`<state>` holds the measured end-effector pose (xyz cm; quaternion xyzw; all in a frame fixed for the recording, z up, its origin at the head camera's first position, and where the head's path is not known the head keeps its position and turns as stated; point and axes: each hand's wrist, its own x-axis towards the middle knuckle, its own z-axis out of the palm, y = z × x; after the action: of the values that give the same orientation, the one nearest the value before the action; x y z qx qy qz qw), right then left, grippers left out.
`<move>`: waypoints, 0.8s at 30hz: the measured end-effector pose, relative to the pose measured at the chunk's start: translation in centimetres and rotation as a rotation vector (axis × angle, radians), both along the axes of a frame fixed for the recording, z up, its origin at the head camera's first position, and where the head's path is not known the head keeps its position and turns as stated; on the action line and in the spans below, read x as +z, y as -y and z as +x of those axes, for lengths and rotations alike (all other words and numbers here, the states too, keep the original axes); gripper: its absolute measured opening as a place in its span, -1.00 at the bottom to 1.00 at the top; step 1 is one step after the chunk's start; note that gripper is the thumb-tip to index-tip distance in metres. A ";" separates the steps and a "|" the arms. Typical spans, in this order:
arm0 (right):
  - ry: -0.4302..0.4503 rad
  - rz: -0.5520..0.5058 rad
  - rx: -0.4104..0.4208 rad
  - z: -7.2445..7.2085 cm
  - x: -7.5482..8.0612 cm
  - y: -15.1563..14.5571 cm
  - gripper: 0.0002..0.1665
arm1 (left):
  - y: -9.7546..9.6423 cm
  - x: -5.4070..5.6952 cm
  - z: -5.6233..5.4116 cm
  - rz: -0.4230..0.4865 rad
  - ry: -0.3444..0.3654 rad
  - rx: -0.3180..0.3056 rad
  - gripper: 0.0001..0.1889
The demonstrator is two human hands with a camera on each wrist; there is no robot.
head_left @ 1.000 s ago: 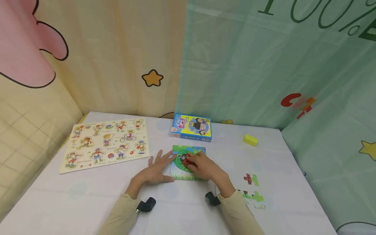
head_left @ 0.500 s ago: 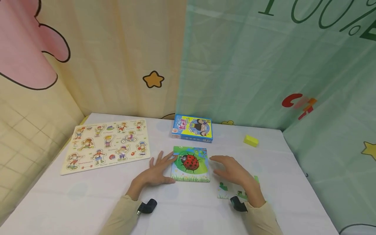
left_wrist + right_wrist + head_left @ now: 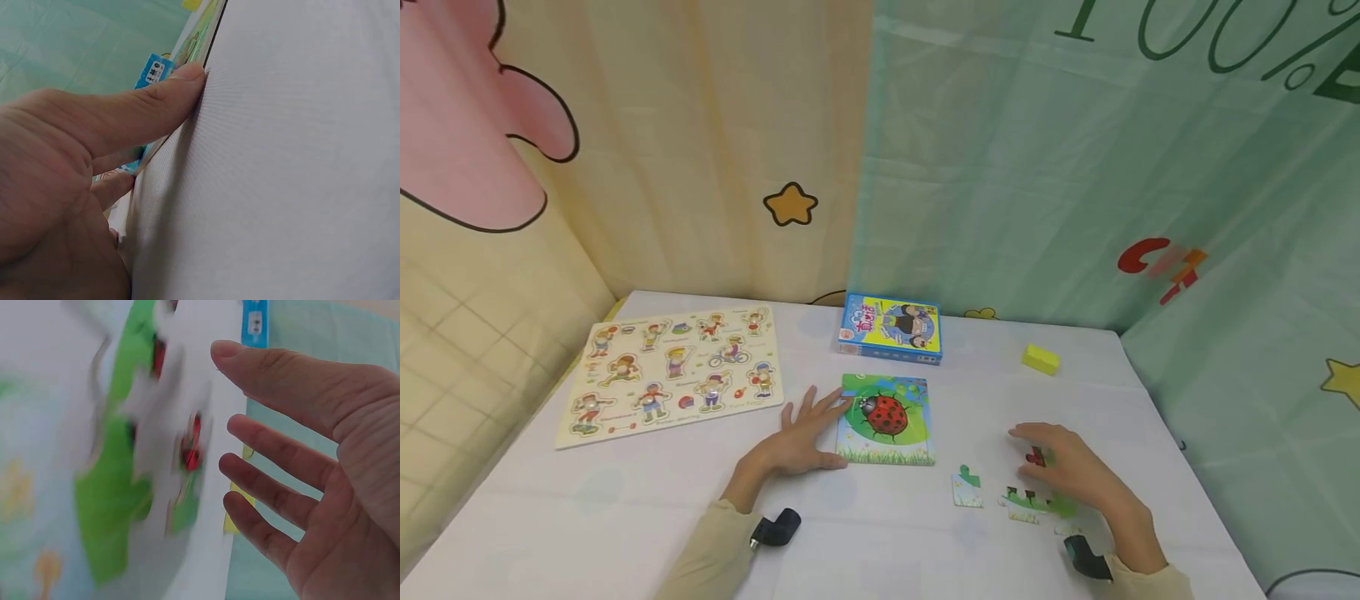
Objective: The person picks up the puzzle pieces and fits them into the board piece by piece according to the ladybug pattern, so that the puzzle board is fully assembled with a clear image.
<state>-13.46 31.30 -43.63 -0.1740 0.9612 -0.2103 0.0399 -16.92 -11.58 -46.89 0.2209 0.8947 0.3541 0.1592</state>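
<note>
A square picture card (image 3: 886,417) with a red ladybug on green lies flat in the middle of the table. My left hand (image 3: 797,446) rests at its left edge, fingers spread and thumb by the lower corner; in the left wrist view the thumb (image 3: 156,106) touches the edge. My right hand (image 3: 1078,471) hovers at the right over loose jigsaw pieces, fingers apart and holding nothing. A small red-and-green jigsaw piece (image 3: 190,453) lies by its fingertips, partly hidden by the hand in the head view. Nearer me are a joined green strip of pieces (image 3: 1026,504) and a separate flower-and-grass piece (image 3: 967,492).
Behind the card lies a blue-and-yellow box (image 3: 890,327). A large wooden board (image 3: 673,375) with sports figures occupies the left side. A yellow block (image 3: 1041,359) sits at the back right. Printed curtains (image 3: 1000,167) stand behind the table.
My right hand has left the ladybug picture and moved right, over the loose pieces, its fingers spreading. The whole ladybug now shows. My left hand has stayed in place.
</note>
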 end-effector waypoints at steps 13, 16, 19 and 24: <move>-0.008 -0.037 -0.022 0.6 -1.2 -3.8 -0.42 | 0.2 -0.1 0.0 0.013 -0.003 -0.006 -0.07; -0.027 -0.022 -0.004 0.6 -1.1 -3.7 -0.47 | 0.1 -0.1 0.0 0.022 -0.001 -0.009 -0.07; -0.045 -0.002 -0.002 0.6 -1.0 -3.5 -0.51 | 0.1 0.0 0.1 0.025 0.000 -0.008 -0.07; -0.053 0.008 -0.011 0.4 -1.1 -3.3 -0.57 | 0.1 0.0 0.1 0.019 0.000 -0.001 -0.07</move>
<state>-13.03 34.60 -44.73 -0.1739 0.9637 -0.2022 0.0141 -16.84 -11.66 -46.93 0.2227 0.8913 0.3623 0.1575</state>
